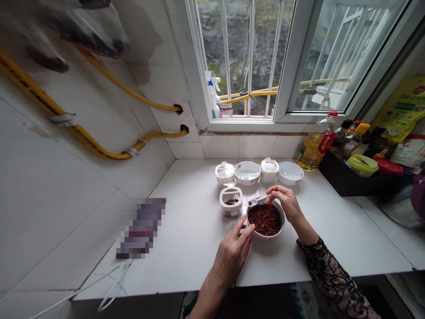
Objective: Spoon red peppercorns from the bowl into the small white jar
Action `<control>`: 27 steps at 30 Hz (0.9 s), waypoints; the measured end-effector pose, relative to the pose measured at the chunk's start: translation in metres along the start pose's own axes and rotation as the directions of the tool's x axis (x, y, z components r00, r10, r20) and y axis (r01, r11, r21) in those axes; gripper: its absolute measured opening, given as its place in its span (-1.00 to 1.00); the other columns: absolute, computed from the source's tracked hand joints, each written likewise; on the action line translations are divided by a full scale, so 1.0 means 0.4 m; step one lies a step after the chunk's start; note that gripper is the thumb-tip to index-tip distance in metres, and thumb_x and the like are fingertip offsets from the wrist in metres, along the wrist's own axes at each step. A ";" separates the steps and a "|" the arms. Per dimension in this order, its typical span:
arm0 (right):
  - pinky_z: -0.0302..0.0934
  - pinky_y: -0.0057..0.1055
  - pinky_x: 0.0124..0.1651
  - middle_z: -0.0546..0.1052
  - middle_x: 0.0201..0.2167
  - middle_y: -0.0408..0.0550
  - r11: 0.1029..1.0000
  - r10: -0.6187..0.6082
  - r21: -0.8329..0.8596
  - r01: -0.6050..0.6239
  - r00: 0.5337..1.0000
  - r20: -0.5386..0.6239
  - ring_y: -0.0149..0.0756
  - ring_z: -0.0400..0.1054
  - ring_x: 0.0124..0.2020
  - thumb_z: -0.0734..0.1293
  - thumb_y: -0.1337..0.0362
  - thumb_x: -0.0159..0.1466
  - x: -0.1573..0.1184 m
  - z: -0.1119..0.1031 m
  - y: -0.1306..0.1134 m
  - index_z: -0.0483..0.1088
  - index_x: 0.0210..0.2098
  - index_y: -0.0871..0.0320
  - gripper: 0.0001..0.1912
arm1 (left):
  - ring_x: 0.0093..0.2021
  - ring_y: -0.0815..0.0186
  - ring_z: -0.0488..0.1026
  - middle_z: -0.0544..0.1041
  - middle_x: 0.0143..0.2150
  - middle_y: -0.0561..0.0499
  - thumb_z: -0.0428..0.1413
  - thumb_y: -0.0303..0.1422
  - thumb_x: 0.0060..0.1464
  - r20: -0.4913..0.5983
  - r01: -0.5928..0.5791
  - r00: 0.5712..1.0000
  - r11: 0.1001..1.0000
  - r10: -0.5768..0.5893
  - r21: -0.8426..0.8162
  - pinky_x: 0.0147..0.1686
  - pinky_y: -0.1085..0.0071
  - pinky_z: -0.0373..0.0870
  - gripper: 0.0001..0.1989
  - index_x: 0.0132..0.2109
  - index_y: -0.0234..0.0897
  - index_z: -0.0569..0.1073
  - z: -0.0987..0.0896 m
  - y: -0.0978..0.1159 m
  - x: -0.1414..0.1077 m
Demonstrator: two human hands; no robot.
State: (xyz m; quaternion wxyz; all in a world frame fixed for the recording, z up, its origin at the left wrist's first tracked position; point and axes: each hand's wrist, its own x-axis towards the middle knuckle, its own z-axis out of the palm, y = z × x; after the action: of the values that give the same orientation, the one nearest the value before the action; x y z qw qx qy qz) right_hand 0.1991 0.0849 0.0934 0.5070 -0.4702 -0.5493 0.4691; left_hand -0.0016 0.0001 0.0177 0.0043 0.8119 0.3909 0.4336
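Note:
A white bowl (281, 227) full of dark red grains that look like Sichuan peppercorns (264, 220) stands on the counter. My left hand (233, 248) grips its left rim between thumb and fingers. In my right hand (284, 201) is a small white spoon (260, 199), pinched by the handle above the bowl's far edge. The spoon's head points left and carries a few red bits. Just left of the bowl, a white-lidded seasoning jar (231, 208) shows similar dark red grains inside.
Behind are another lidded jar (225, 173), a white bowl (247, 170) with a spoon, a white canister (269, 168) and a shallow bowl (290, 172). An oil bottle (312, 150) and black rack (345, 177) stand right. A pixelated object (142, 230) with a white cable lies left.

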 end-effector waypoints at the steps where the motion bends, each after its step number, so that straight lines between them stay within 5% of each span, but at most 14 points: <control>1: 0.33 -0.31 -0.25 0.56 -0.60 -0.13 0.999 -0.049 -0.012 0.049 0.999 -0.010 -0.27 0.45 -0.49 0.27 0.19 0.16 -0.002 0.009 -0.003 0.42 -0.38 0.15 -0.83 | 0.01 0.16 0.57 0.44 0.17 -0.35 -0.07 -0.49 0.34 -0.003 -0.001 1.000 1.000 0.001 -0.003 -0.10 0.33 0.59 -0.71 0.14 -0.28 0.37 0.000 0.000 0.001; 5: 0.32 -0.24 -0.11 0.63 -0.37 -0.05 0.923 -0.321 -0.214 0.319 0.947 0.030 -0.22 0.52 -0.28 0.18 0.20 0.36 -0.016 0.065 -0.018 0.39 -0.20 0.11 -0.81 | -0.02 0.20 0.58 0.44 0.17 -0.34 -0.07 -0.49 0.35 -0.016 -0.004 1.000 1.000 0.004 -0.013 -0.12 0.36 0.59 -0.71 0.15 -0.28 0.37 -0.002 0.003 0.007; 9: 0.13 -0.06 0.17 0.64 -0.32 -0.09 0.629 -0.564 -0.441 0.640 0.766 0.306 -0.25 0.49 -0.27 0.14 0.39 0.38 -0.026 0.100 -0.025 0.40 -0.18 0.08 -0.78 | -0.02 0.23 0.58 0.42 0.20 -0.32 -0.07 -0.50 0.34 -0.021 0.002 1.000 1.000 -0.002 -0.029 -0.12 0.40 0.59 -0.69 0.16 -0.26 0.37 -0.006 0.006 0.010; 11: 0.08 -0.05 0.21 0.64 -0.34 -0.11 0.564 -0.599 -0.458 0.687 0.723 0.345 -0.27 0.48 -0.32 0.14 0.43 0.38 -0.027 0.092 -0.027 0.39 -0.17 0.09 -0.77 | -0.02 0.23 0.58 0.42 0.20 -0.33 -0.07 -0.50 0.34 -0.018 0.003 1.000 1.000 -0.004 -0.027 -0.11 0.40 0.58 -0.69 0.16 -0.27 0.37 -0.006 0.005 0.009; 16: 0.26 -0.22 -0.08 0.56 -0.50 -0.11 0.696 -0.535 -0.506 0.510 0.838 0.110 -0.18 0.44 -0.30 0.17 0.36 0.36 -0.027 0.022 -0.023 0.40 -0.26 0.09 -0.82 | 0.05 0.19 0.55 0.42 0.19 -0.33 -0.05 -0.50 0.34 -0.008 -0.001 1.000 1.000 0.001 -0.015 -0.04 0.36 0.56 -0.69 0.16 -0.29 0.38 -0.001 0.001 0.000; 22: 0.19 -0.18 0.00 0.49 -0.60 -0.14 0.682 -0.389 -0.572 0.456 0.888 0.244 -0.16 0.39 -0.29 0.16 0.40 0.22 -0.025 0.010 0.005 0.38 -0.46 0.07 -0.78 | 0.13 0.15 0.50 0.41 0.23 -0.28 -0.04 -0.50 0.32 0.020 0.014 1.000 1.000 -0.014 -0.012 -0.01 0.33 0.55 -0.67 0.18 -0.24 0.36 0.001 -0.003 -0.004; 27: 0.21 -0.22 -0.04 0.47 -0.68 -0.19 0.818 -0.257 -0.478 0.321 0.946 0.197 -0.22 0.38 -0.43 0.15 0.37 0.17 -0.025 0.028 0.004 0.37 -0.50 0.06 -0.78 | 0.14 0.15 0.50 0.41 0.23 -0.27 -0.03 -0.51 0.31 0.020 0.019 1.000 1.000 -0.019 -0.013 0.01 0.30 0.55 -0.66 0.18 -0.22 0.36 -0.002 -0.002 -0.003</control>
State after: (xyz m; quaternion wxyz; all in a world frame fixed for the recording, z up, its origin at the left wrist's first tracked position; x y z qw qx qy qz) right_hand 0.1885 0.0746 0.0901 0.3969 -0.4673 -0.7477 0.2550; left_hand -0.0030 -0.0004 0.0173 0.0177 0.8122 0.3956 0.4283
